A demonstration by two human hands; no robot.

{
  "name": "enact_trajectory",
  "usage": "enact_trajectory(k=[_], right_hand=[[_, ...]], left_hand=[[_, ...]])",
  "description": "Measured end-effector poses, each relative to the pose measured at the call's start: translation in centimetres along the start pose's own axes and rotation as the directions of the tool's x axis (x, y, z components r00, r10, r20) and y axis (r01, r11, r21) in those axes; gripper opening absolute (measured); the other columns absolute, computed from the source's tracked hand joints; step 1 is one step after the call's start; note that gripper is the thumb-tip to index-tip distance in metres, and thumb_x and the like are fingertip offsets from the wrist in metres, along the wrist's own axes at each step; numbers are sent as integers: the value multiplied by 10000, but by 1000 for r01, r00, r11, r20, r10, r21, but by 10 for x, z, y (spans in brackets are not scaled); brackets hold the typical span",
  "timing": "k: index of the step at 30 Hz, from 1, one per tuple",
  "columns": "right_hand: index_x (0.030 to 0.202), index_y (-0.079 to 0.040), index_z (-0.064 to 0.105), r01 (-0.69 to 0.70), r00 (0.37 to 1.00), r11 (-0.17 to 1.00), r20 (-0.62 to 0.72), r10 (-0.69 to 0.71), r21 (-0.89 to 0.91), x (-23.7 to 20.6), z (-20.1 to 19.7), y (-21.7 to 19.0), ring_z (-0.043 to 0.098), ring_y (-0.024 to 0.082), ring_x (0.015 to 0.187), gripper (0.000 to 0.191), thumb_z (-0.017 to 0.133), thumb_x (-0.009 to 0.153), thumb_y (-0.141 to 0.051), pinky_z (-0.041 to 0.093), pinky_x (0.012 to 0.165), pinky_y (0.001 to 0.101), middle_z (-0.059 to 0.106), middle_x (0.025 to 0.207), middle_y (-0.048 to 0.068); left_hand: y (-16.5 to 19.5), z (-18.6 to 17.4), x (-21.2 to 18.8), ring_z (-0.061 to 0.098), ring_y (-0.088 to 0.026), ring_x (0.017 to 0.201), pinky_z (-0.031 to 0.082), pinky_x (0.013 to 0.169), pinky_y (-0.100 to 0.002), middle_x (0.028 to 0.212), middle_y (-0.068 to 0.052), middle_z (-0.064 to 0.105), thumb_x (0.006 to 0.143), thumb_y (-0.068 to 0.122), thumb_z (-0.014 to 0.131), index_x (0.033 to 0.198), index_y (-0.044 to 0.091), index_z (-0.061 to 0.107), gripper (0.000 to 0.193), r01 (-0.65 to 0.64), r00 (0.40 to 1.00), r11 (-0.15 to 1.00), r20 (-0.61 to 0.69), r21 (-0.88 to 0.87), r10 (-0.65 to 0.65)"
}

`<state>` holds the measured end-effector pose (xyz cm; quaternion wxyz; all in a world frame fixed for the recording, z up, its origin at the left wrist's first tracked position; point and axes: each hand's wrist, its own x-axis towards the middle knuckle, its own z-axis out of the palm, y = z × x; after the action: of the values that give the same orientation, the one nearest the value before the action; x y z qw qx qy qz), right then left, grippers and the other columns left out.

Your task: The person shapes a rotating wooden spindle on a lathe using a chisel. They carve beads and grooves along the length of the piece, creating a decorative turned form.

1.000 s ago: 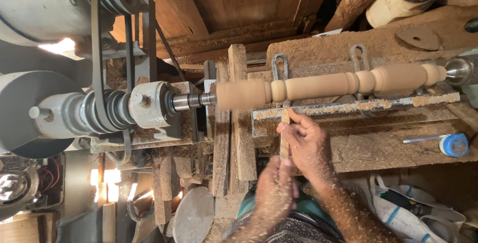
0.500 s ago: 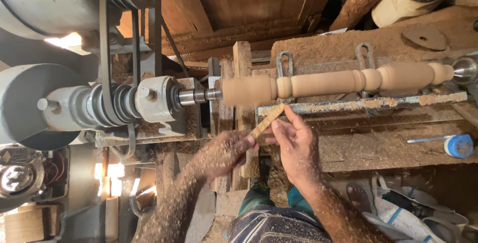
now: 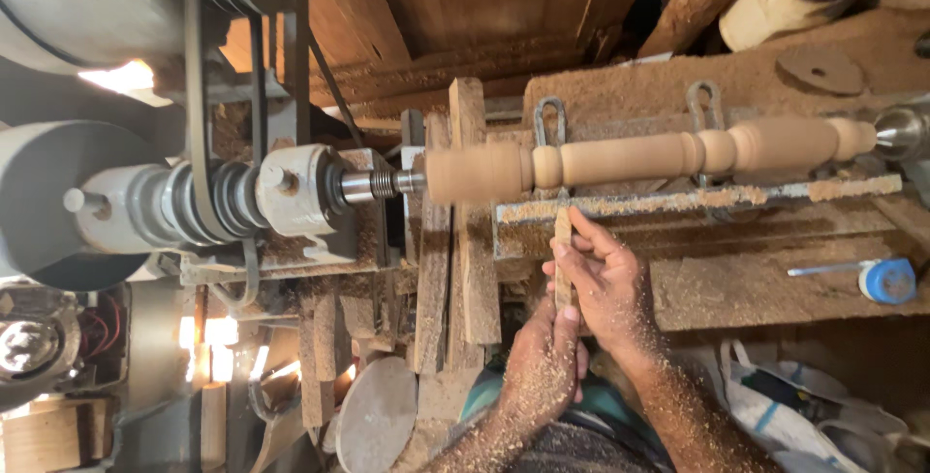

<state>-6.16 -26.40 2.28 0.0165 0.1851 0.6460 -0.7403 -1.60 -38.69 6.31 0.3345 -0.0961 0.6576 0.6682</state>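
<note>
Head view: tool rest (image 3: 697, 200) before spindle (image 3: 639, 155)

Handle end of chisel (image 3: 563, 260) buried inside left hand (image 3: 542, 366); shaft partly covered by right hand (image 3: 605, 284) fingers. Chisel tip lost behind tool rest (image 3: 697, 204); contact with spindle (image 3: 639, 158) not resolvable. Spindle's right end and tailstock centre (image 3: 906, 132) cut by right frame edge. Both forearms cropped at bottom edge. Drive belt (image 3: 194, 95) runs off top edge. Motor housing (image 3: 39, 202) truncated at left.
</note>
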Motion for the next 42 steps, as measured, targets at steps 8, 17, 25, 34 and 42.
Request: enact_trajectory(k=[8,17,25,34,42], right_hand=[[1455,-28,553,-40,998,999,-45,39,-20,4,6,-4,714,128,795,552,669,916,-65,584,611,259,712,987,76],[1456,43,556,59,993,994,-112,-48,95,7,44,-1,682,151,830,507,644,970,-72,632,678,308,704,975,75],[1536,-42,404,-29,991,999,133,23,38,-33,41,-6,717,167,822,599,604,973,-90,636,743,297,751,940,159],[1271,10,541,152,987,948,91,-131,-279,-41,-22,15,615,99,571,273,480,1063,-155,527,437,260,692,815,122],[1556,-230,449,-245,970,965,-18,244,-91,-44,21,-4,422,75,445,570,508,998,-136,335,337,230,612,738,60]], left_hand=[[-9,-1,9,530,-106,473,443,423,-279,610,-7,553,1089,398,442,1065,21,590,407,-95,992,995,-87,24,97],[35,-104,22,454,-77,426,396,389,-258,566,29,516,1008,517,497,1002,96,663,453,109,978,972,151,210,-142],[50,-120,14,515,-92,423,499,411,-290,580,7,555,1006,591,377,1093,107,629,552,102,943,940,269,327,-196],[-20,-77,42,692,-108,743,587,652,-273,889,-67,729,1052,404,562,1206,5,683,445,-226,972,968,86,107,217],[-10,-47,90,645,-95,635,543,594,-242,773,-46,714,1047,272,619,925,10,700,300,-177,984,855,-95,-488,150]])
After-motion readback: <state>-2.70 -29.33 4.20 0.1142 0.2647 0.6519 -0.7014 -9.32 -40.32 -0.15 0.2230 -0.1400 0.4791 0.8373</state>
